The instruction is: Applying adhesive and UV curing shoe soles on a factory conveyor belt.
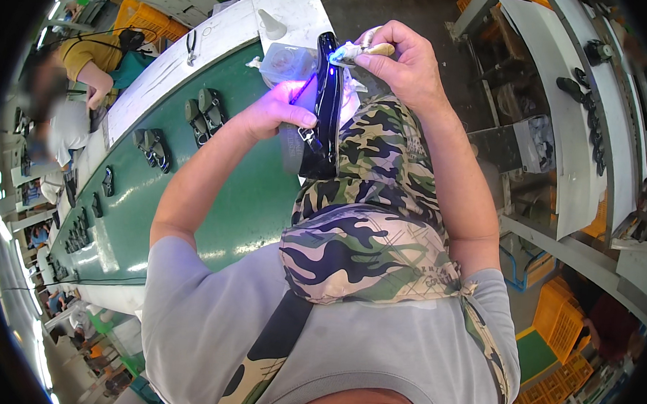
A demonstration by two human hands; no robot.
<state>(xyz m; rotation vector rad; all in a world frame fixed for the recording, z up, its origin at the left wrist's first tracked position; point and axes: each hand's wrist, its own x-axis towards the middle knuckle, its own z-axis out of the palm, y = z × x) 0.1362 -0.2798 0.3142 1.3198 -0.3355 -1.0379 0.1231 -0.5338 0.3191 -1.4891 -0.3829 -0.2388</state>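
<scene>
One glossy black shoe [330, 92] is at the frame's upper centre, held in your left grip [278, 110]; your right grip [407, 66] pinches a white wad [350, 54] at its edge. If the left slackens, the shoe could twist.

Shoe workshop, as shown by dark strappy shoes [215, 108] spaced along long, green-topped, white-edged worktable [244, 176], w/ co-worker in yellow top [91, 54] at far edge & orange perforated plastic crates [146, 22] nearby
</scene>
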